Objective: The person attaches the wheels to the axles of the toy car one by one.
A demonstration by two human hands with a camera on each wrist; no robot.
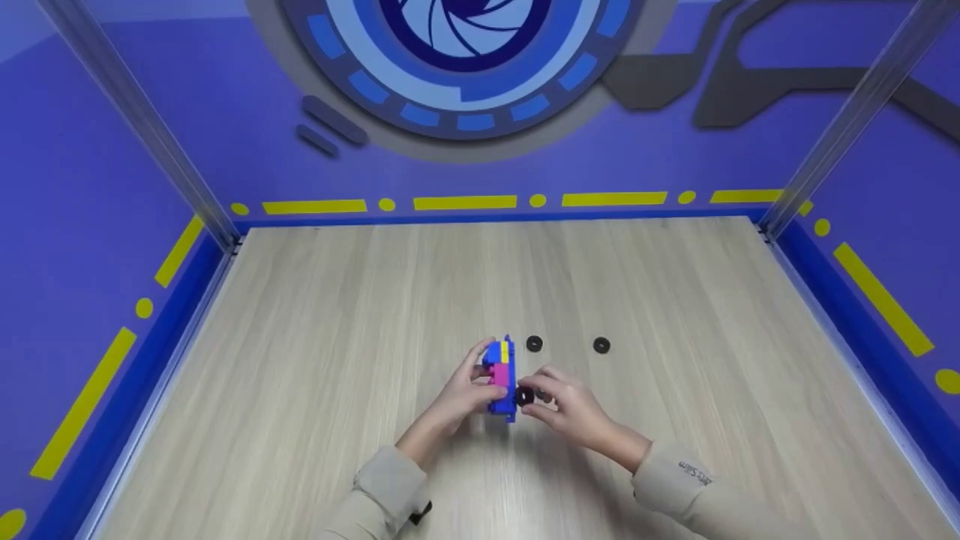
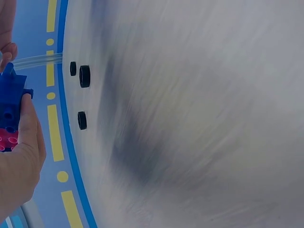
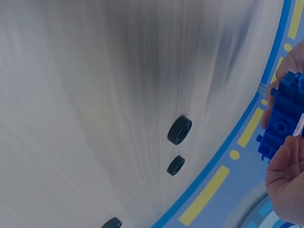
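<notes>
My left hand point(image 1: 463, 394) grips a toy vehicle body built of blue, pink and yellow blocks point(image 1: 501, 375), its long blue side turned to the right. Between the thumb and fingers of my right hand point(image 1: 574, 409) is a black toy wheel point(image 1: 524, 396), held close against that blue side. Small pegs stick out from the blue base point(image 3: 282, 121) in the right wrist view. Whether the wheel touches a peg cannot be told. The left wrist view shows my left thumb along the blue block point(image 2: 10, 95), with pink studs point(image 2: 8, 139) below it.
Two loose black wheels, one nearer point(image 1: 534, 343) and one farther right point(image 1: 601, 345), lie on the wooden table point(image 1: 337, 315) beyond my hands. Another wheel point(image 1: 544, 396) shows partly behind my right fingers. Blue printed panels point(image 1: 187, 97) wall the table at the back and sides.
</notes>
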